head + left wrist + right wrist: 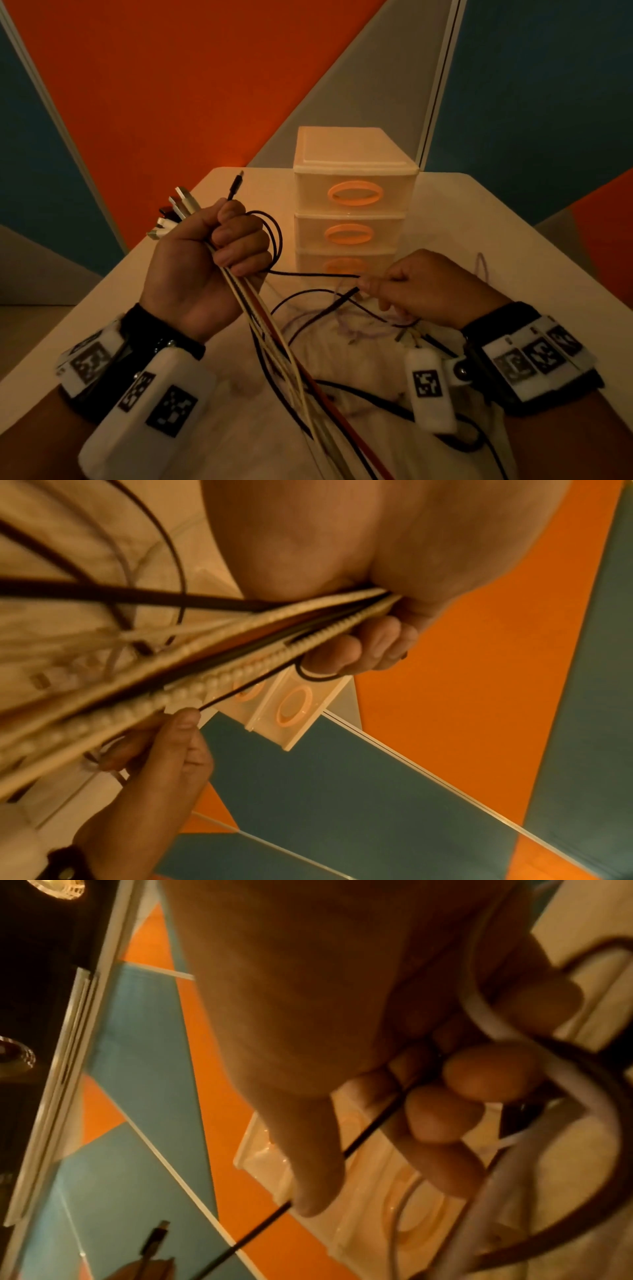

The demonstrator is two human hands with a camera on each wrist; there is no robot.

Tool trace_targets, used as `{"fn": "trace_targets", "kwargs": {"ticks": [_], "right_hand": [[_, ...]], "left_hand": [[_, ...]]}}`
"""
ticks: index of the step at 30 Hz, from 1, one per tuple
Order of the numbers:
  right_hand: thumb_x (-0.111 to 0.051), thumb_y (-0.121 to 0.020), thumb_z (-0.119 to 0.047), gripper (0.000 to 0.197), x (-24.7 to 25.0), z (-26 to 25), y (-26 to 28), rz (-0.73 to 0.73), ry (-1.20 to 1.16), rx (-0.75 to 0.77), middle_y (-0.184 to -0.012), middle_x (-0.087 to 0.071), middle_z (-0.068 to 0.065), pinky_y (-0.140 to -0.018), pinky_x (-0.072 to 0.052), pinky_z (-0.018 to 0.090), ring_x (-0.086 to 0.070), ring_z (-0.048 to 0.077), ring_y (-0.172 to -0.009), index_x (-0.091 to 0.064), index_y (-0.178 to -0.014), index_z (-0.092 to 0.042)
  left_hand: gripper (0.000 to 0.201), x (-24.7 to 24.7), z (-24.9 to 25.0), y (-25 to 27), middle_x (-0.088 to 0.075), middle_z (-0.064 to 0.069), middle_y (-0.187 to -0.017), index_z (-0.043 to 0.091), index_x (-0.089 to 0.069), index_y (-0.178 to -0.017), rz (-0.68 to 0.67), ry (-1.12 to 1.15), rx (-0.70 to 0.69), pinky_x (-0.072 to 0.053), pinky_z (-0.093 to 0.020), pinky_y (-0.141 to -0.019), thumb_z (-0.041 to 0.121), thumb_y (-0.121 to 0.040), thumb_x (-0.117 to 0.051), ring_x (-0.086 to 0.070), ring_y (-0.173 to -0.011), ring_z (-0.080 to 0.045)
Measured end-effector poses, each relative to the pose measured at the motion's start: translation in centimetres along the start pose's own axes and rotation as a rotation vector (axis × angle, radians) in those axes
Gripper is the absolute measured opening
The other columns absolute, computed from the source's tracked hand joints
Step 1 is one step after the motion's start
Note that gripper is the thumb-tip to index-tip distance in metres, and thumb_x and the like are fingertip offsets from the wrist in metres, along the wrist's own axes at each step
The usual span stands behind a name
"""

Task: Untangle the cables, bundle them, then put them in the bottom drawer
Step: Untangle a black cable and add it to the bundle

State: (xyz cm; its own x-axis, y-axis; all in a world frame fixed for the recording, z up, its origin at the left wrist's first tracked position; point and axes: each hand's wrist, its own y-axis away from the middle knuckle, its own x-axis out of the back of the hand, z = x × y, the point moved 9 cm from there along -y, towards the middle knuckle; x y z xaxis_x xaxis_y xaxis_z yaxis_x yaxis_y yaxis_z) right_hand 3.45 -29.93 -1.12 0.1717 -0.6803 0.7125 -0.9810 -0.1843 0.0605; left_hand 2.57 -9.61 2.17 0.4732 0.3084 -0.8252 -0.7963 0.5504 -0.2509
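Observation:
My left hand (219, 246) grips a bunch of cables (274, 335), white, black and red, held upright with their plugs (174, 212) sticking out above the fist. A thin black cable (308, 273) loops round the left fingers and runs taut to my right hand (394, 287), which pinches it between thumb and fingers. In the right wrist view the black cable (369, 1137) passes through the curled fingers (441, 1112). In the left wrist view the cable bunch (240, 642) crosses under the fingers (359, 653). A small three-drawer unit (352, 205) stands behind, all drawers closed; the bottom drawer (342, 265) is partly hidden.
Loose cables, black, white and lilac (359, 329), lie tangled on the white table (479, 219) between my wrists. Orange and blue wall panels (171, 85) rise behind the table. The table's edges slope away at left and right.

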Motion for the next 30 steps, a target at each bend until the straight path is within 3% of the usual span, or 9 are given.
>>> {"fn": "trace_targets", "kwargs": {"ticks": [3,8,11,14,17,21,24,28,30], "right_hand": [[-0.063,-0.083,-0.064,0.051,0.4,0.7,0.1,0.025,0.086,-0.042,-0.059,-0.071,-0.006,-0.070,-0.057,0.029,-0.067,0.005,-0.054,-0.075,-0.064,-0.018],[-0.072,-0.089,-0.040,0.020,0.1,0.0,0.2,-0.021,0.161,0.111,-0.080,-0.075,-0.002,-0.082,-0.056,0.038,-0.069,0.007,-0.076,-0.078,-0.082,-0.022],[-0.070,-0.089,-0.046,0.036,1.7,1.9,-0.4,0.048,0.285,-0.004,-0.072,-0.070,0.003,-0.063,-0.047,0.023,-0.062,0.005,-0.064,-0.073,-0.074,-0.013],[-0.064,-0.087,-0.057,0.050,3.9,3.0,-0.3,0.156,0.325,-0.092,-0.067,-0.066,0.005,-0.060,-0.042,0.026,-0.061,0.010,-0.064,-0.070,-0.070,-0.011],[-0.075,-0.073,-0.060,0.028,2.8,1.9,0.2,0.054,0.201,-0.007,-0.082,-0.072,-0.011,-0.075,-0.052,0.025,-0.067,0.004,-0.083,-0.075,-0.086,-0.035],[-0.074,-0.048,-0.084,0.069,2.1,-0.3,1.1,-0.020,0.230,0.144,-0.107,-0.065,-0.028,-0.094,-0.051,0.028,-0.058,-0.006,-0.104,-0.060,-0.112,-0.062],[-0.073,-0.058,-0.078,0.064,2.2,-3.9,2.3,0.081,0.207,0.337,-0.109,-0.060,-0.025,-0.091,-0.049,0.027,-0.054,-0.003,-0.106,-0.062,-0.116,-0.053],[-0.066,-0.092,-0.034,0.009,-2.2,-7.4,2.8,-0.099,-0.078,0.451,-0.085,-0.069,-0.013,-0.075,-0.051,0.022,-0.064,0.003,-0.077,-0.073,-0.089,-0.029],[-0.056,-0.100,-0.032,0.027,-4.3,-6.9,2.5,-0.229,-0.068,0.393,-0.063,-0.061,-0.007,-0.072,-0.054,0.032,-0.059,0.013,-0.060,-0.070,-0.079,-0.023]], "left_hand": [[0.033,-0.1,0.0,0.0,-0.032,0.010,-0.069,0.018,-0.043,-0.084,-0.011,0.005,0.010,-0.031,-0.021,-0.057,0.028,-0.108,-0.023,-0.029,-0.055,-0.006],[0.033,-0.1,0.5,0.2,-0.032,0.011,-0.068,0.020,-0.041,-0.084,-0.012,-0.006,-0.017,-0.032,-0.020,-0.057,0.029,-0.108,-0.022,-0.029,-0.055,-0.004],[0.026,-0.7,1.7,0.5,-0.030,0.012,-0.068,0.022,-0.039,-0.084,-0.042,0.001,-0.041,-0.027,-0.020,-0.057,0.027,-0.106,-0.026,-0.028,-0.054,-0.004],[0.027,-0.8,2.1,0.6,-0.029,0.013,-0.067,0.022,-0.038,-0.083,-0.045,-0.018,-0.049,-0.025,-0.020,-0.055,0.027,-0.106,-0.025,-0.027,-0.053,-0.004],[0.028,-0.4,1.8,0.5,-0.030,0.012,-0.066,0.021,-0.040,-0.083,-0.017,-0.049,-0.044,-0.025,-0.019,-0.053,0.026,-0.105,-0.025,-0.026,-0.051,-0.004],[0.028,-0.1,1.4,0.4,-0.030,0.011,-0.065,0.020,-0.042,-0.081,0.016,-0.080,-0.052,-0.025,-0.019,-0.052,0.025,-0.105,-0.028,-0.026,-0.051,-0.004],[0.029,-0.1,0.9,0.4,-0.030,0.011,-0.064,0.020,-0.043,-0.080,0.034,-0.098,-0.057,-0.026,-0.019,-0.051,0.025,-0.105,-0.029,-0.025,-0.050,-0.005],[0.030,-0.3,0.2,0.2,-0.027,0.011,-0.064,0.020,-0.042,-0.081,0.024,-0.107,-0.045,-0.025,-0.019,-0.051,0.026,-0.106,-0.026,-0.024,-0.050,-0.005],[0.028,-0.5,0.7,0.3,-0.028,0.011,-0.065,0.020,-0.040,-0.082,0.014,-0.089,-0.051,-0.025,-0.019,-0.052,0.025,-0.105,-0.026,-0.025,-0.051,-0.005]]}}
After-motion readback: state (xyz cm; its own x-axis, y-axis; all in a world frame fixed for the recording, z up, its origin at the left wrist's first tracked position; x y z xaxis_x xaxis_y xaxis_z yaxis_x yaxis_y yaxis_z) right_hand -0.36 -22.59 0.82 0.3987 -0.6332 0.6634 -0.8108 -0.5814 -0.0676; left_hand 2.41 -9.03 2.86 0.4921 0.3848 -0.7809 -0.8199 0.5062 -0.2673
